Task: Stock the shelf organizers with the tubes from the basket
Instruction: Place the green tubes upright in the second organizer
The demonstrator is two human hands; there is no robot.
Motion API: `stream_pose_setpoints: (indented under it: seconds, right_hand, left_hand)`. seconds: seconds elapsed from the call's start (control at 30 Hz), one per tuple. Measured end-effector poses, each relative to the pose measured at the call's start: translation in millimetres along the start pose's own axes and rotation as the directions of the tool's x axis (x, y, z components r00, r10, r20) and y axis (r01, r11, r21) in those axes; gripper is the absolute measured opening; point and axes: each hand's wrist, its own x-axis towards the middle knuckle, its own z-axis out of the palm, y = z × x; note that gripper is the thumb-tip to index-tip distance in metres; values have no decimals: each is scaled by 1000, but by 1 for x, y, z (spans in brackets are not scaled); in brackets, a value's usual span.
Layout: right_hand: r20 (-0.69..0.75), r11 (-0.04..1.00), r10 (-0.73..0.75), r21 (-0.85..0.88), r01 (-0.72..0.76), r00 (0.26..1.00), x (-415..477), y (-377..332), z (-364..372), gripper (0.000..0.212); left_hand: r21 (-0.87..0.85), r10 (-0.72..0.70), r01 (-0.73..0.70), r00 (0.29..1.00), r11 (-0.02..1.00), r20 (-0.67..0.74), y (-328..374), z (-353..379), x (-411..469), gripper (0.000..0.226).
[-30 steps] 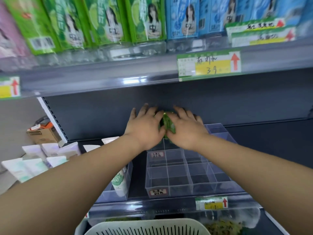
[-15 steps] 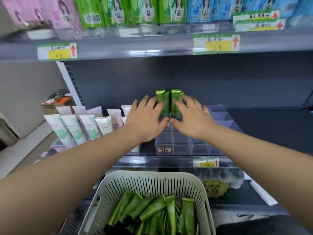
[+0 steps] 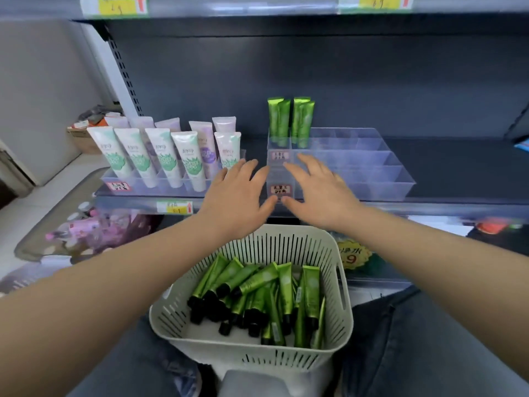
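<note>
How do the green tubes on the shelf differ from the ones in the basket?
The shelf tubes stand upright in pairs in the back compartments of the clear organizer; the basket tubes lie jumbled on their sides. Four shelf tubes show; the basket tubes are many more. Both are glossy green.

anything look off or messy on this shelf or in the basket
Nothing stands out. The four green tubes stand upright in the back left slots of the clear organizer, and the white tubes beside it lean back in rows. Only the tubes in the basket lie in a loose jumble; none looks spilled or damaged.
</note>
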Motion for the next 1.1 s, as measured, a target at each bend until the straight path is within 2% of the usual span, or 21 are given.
stream_pose_setpoints:
  seconds: [0.3,0.67,0.93,1.03,1.1]
  right_hand:
    - [194,999,-36,33,30,980,-40,-2,50,69]
    - [424,994,30,86,-73,905,-38,17,108,64]
    - [536,980,101,92,-177,838,-24,32,156,53]
    - [562,973,116,100,-206,819,-17,38,174,51]
    - [581,969,132,94,-227,803,-12,42,186,42]
  left_hand:
    - [-70,-8,17,993,997,120,4,56,-45,60]
    - [-95,-78,117,937,989,341,-15,120,-49,59]
    - [-125,-115,206,851,970,513,-38,176,-44,46]
    - [-123,-74,172,822,977,564,-45,196,-36,28]
    - [-134,-29,128,818,983,574,-48,209,-29,27]
